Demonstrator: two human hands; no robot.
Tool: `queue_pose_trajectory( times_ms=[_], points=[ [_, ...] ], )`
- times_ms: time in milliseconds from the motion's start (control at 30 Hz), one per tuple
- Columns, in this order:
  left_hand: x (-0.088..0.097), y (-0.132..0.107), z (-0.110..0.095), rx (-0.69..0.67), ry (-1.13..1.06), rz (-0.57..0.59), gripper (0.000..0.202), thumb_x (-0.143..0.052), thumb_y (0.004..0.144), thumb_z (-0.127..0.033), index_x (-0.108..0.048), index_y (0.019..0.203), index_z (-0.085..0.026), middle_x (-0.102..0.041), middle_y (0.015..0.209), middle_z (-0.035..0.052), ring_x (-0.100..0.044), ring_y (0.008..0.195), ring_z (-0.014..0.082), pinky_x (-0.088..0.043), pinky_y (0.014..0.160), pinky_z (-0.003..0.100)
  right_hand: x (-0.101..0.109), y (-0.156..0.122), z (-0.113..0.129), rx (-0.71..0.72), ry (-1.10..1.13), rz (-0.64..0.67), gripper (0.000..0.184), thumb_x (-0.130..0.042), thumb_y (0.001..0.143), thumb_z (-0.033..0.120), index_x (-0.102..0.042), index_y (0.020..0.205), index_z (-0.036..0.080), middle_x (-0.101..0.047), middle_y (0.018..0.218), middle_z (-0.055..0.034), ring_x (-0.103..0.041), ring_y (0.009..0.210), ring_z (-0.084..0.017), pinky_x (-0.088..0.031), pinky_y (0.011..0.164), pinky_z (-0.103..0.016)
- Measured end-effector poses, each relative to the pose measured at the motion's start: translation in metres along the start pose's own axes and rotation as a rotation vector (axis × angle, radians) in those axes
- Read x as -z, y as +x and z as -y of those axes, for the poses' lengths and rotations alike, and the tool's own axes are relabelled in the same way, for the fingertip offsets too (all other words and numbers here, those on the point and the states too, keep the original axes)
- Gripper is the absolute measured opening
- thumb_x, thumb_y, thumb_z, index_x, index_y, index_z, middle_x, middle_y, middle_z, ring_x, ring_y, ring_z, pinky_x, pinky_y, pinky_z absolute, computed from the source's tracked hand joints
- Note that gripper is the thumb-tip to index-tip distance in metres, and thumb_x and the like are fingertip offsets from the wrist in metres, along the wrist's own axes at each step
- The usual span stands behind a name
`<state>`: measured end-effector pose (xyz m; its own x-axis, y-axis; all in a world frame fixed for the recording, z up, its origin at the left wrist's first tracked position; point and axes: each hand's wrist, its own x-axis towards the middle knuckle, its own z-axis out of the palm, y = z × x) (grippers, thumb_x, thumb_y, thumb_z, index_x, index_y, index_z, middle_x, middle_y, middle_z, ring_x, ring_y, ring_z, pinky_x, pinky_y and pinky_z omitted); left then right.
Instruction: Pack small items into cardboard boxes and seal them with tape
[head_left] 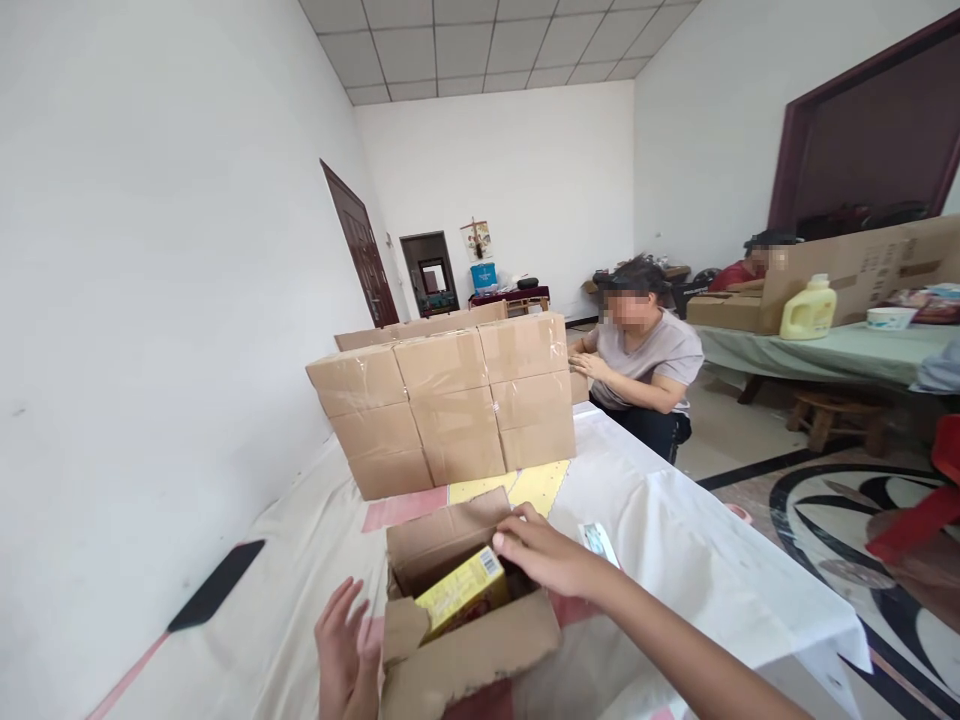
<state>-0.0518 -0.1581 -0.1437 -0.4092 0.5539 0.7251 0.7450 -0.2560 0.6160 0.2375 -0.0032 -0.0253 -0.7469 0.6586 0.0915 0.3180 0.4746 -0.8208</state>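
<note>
An open cardboard box (480,650) with torn, uneven flaps sits on the cloth in front of me. Inside it a yellow carton (463,590) with a barcode on its end lies tilted. My right hand (541,552) is at the box's far right corner, its fingers bent over the edge and its thumb close to the carton's barcode end. Just left of the box is my left hand (346,645), fingers apart and holding nothing. Past the right hand lies a small white and blue packet (598,543), partly hidden by my forearm.
Taped cardboard boxes (450,400) form a stacked wall across the table. Behind it on the right crouches a person (645,355). A black flat object (217,585) lies at left. A green-covered table (720,350) holds a yellow jug (810,310); another person is behind it.
</note>
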Motion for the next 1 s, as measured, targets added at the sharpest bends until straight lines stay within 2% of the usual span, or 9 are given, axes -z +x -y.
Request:
queue_pose_trajectory(
  times_ms=[100,233,333,433,567,700,767,833,1000],
  points=[
    [-0.005,-0.014,0.012,-0.153,-0.100,0.202,0.095,-0.023,0.082,-0.090,-0.037,0.151,-0.027,-0.048,0.149,0.0208,-0.053,0.134,0.0388,-0.053,0.100,0.054,-0.001,-0.003,-0.006,0.003,0.145,-0.070,0.072,-0.022,0.099,0.073,-0.063,0.133,0.025,-0.052,0.138,-0.0088,-0.043,0.137,-0.027,-0.029,0.120,-0.042],
    [0.004,-0.013,0.028,-0.402,0.049,0.316,0.114,-0.050,0.052,-0.102,-0.062,0.132,-0.024,-0.059,0.139,0.0231,-0.052,0.133,0.0458,-0.047,0.106,0.059,-0.007,-0.009,-0.017,-0.078,0.210,-0.018,0.079,-0.008,0.099,0.073,-0.052,0.148,0.030,-0.030,0.163,-0.0046,-0.017,0.154,-0.027,-0.010,0.126,-0.048],
    [0.014,-0.003,0.028,-0.453,0.112,0.389,0.110,-0.055,0.056,-0.098,-0.060,0.138,-0.025,-0.060,0.140,0.0204,-0.054,0.133,0.0409,-0.048,0.108,0.053,-0.012,-0.008,-0.026,-0.085,0.144,0.073,0.064,-0.026,0.102,0.065,-0.036,0.157,0.033,-0.012,0.170,0.0004,-0.002,0.157,-0.024,-0.005,0.127,-0.046],
    [0.018,0.007,0.015,-0.458,0.124,0.380,0.087,-0.062,0.068,-0.087,-0.067,0.131,-0.027,-0.066,0.133,0.0163,-0.059,0.129,0.0363,-0.054,0.102,0.048,-0.017,0.000,-0.031,-0.096,0.134,0.082,0.065,-0.046,0.096,0.038,-0.031,0.159,0.030,-0.008,0.170,0.0002,0.001,0.157,-0.021,-0.004,0.128,-0.042],
    [0.011,0.014,-0.009,-0.244,0.088,0.329,0.042,-0.055,0.092,-0.061,-0.079,0.100,-0.027,-0.072,0.124,0.0108,-0.061,0.127,0.0321,-0.056,0.100,0.049,-0.021,0.008,-0.032,-0.093,0.298,0.036,0.085,-0.048,0.082,0.020,-0.020,0.162,0.027,-0.009,0.170,-0.0018,-0.004,0.157,-0.020,-0.004,0.128,-0.041],
    [0.002,0.015,-0.018,-0.057,0.029,0.241,0.040,-0.046,0.098,-0.048,-0.080,0.100,-0.027,-0.074,0.120,0.0084,-0.063,0.125,0.0320,-0.056,0.098,0.053,-0.019,0.009,-0.036,-0.024,0.397,-0.076,0.050,-0.054,0.088,0.035,-0.062,0.137,0.026,-0.038,0.158,-0.0062,-0.025,0.152,-0.027,-0.020,0.125,-0.040],
    [-0.001,0.014,-0.018,-0.004,-0.001,0.231,0.038,-0.048,0.097,-0.045,-0.080,0.101,-0.025,-0.074,0.120,0.0087,-0.061,0.128,0.0323,-0.055,0.101,0.053,-0.012,0.010,-0.036,0.022,0.273,-0.094,0.038,-0.053,0.092,0.041,-0.073,0.119,0.023,-0.054,0.142,-0.0097,-0.044,0.140,-0.028,-0.031,0.119,-0.040],
    [-0.003,0.014,-0.018,0.030,-0.034,0.243,0.036,-0.050,0.097,-0.045,-0.080,0.101,-0.024,-0.074,0.120,0.0089,-0.059,0.130,0.0318,-0.053,0.104,0.051,0.001,0.013,-0.032,0.042,0.039,-0.047,0.036,-0.053,0.093,0.037,-0.073,0.118,0.023,-0.062,0.130,-0.0101,-0.058,0.123,-0.028,-0.040,0.111,-0.040],
    [-0.005,0.009,-0.021,0.112,-0.083,0.225,0.034,-0.052,0.096,-0.043,-0.079,0.103,-0.023,-0.075,0.117,0.0083,-0.058,0.131,0.0303,-0.052,0.106,0.048,0.029,0.035,0.005,-0.019,-0.600,0.305,0.046,-0.070,0.077,0.028,-0.069,0.124,0.030,-0.071,0.118,-0.0088,-0.067,0.106,-0.034,-0.049,0.087,-0.040]
  ],
)
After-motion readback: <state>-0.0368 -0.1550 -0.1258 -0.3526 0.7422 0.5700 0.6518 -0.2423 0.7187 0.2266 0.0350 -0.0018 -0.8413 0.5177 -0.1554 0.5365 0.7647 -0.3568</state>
